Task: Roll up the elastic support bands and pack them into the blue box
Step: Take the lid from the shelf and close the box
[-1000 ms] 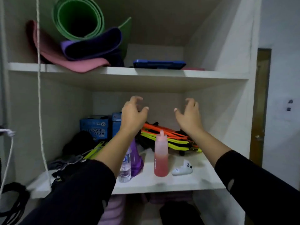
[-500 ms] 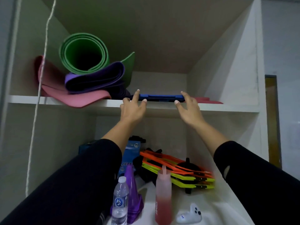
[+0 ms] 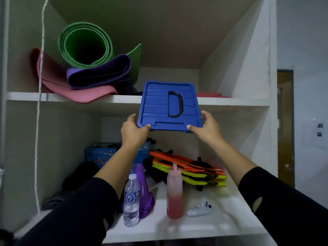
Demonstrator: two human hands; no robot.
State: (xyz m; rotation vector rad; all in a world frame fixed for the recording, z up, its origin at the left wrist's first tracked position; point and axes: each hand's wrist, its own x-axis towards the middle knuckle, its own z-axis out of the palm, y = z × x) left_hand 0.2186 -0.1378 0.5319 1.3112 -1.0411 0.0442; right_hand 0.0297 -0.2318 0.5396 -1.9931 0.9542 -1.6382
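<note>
- Head view: blue box (image 3: 159,107) held in front of the upper shelf (image 3: 71,97), tilted with its lid face toward the camera, black handle (image 3: 174,103) lying flat in the lid.
- Cannot tell whether the box's far edge rests on the shelf board.
- Left hand (image 3: 134,133) at the near left corner: thumb on the near rim, forefinger up the left side, pinching the corner; other fingers hidden beneath.
- Right hand (image 3: 206,128) at the near right corner, same pinch of thumb and forefinger; other fingers hidden.
- Upper shelf, left of the box: green rolled mat (image 3: 85,45) atop a folded purple mat (image 3: 99,73) and a pink mat (image 3: 79,93) overhanging the edge. Flat red item (image 3: 209,94) just behind the box on the right.
- Lower shelf (image 3: 204,226), beneath the forearms: water bottle (image 3: 131,201) just beside stacked purple cones (image 3: 143,192), pink bottle (image 3: 174,194), small white gadget (image 3: 199,209), orange and yellow stack (image 3: 188,167) at the back, blue cartons (image 3: 101,155) partly hidden by the left arm.
- White cord (image 3: 40,103) hanging down the left side, across both shelf fronts.
- Brown door (image 3: 284,121) at the far right.
</note>
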